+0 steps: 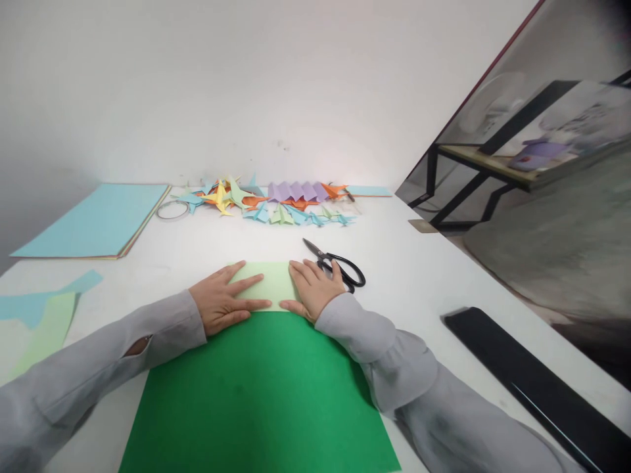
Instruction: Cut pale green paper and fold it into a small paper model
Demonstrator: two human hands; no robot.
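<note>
A sheet of green paper, pale on its folded-over part (269, 286) and deep green on the rest (261, 394), lies on the white table before me. Its far edge is turned toward me as a flat strip. My left hand (227, 302) rests on the strip's left end with fingers spread. On the right end lies my right hand (315, 286), its fingers stretched out flat. Just beyond the right hand are black-handled scissors (335, 259), blades pointing away to the left; that hand partly hides their handles.
Folded paper figures (231, 197) in several colours line the wall, beside a wire coil (172, 209). A stack of coloured paper (98, 220) lies at back left, paper scraps (54, 322) at left. A long black object (537, 387) lies at right.
</note>
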